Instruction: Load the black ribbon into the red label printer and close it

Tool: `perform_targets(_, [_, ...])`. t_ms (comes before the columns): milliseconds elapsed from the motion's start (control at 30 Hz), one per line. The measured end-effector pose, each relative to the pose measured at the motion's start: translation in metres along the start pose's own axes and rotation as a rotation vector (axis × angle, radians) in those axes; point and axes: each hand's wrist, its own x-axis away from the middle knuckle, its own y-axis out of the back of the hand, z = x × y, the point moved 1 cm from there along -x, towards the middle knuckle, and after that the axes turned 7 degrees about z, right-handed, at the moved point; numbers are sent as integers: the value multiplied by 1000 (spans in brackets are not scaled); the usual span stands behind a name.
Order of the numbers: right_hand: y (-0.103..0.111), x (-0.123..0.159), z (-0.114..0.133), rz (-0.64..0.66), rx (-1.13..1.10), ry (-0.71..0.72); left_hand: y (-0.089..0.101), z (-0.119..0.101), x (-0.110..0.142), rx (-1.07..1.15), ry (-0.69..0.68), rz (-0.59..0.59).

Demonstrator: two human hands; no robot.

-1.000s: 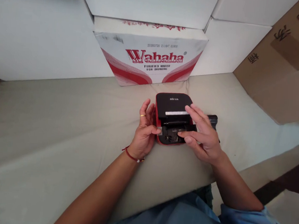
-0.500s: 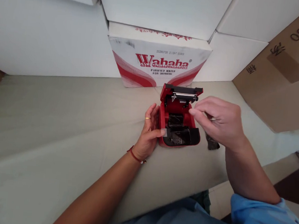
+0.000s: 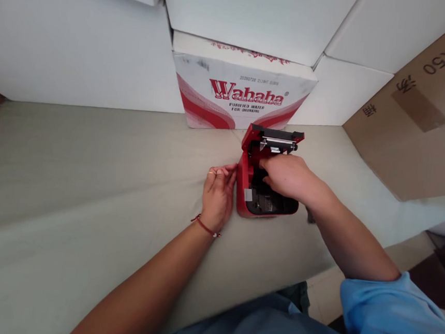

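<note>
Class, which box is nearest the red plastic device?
The white cardboard box with red Wahaha lettering, behind the device; the brown box and other white boxes are farther.

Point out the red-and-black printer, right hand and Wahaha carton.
Red-and-black printer (image 3: 243,182): head view, left side wall.
Right hand (image 3: 287,176): head view, back of the hand.
Wahaha carton (image 3: 245,94): head view, printed front.

Storeroom (perhaps), with stacked cartons (image 3: 246,75)

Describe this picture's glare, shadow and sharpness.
Head view: the metal strip on the red device gleams; head view: the device's interior looks dark, so what the right hand touches is unclear; head view: lettering on the Wahaha box reads clearly.
</note>
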Motion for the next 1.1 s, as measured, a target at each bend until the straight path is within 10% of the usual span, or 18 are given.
perform_targets(200, [19,50,-9,-159,-145,-4,-5,2,-1,-24,43,-13])
perform_targets(400, [49,130,-106,-346,-409,-41,-1,0,-5,14,50,28])
perform_targets(533, [16,90,-144,28,-513,-37,-1,-1,-7,27,58,30])
perform_targets(700, [-41,18,-114,153,-514,-60,-5,-6,-6,41,59,1])
perform_targets(933, [-63,48,-139,-106,-726,-262,-2,-2,-5,17,33,-3])
perform_targets(1100, [-92,55,-153,97,-589,-254,-1,-2,-6,36,58,26])
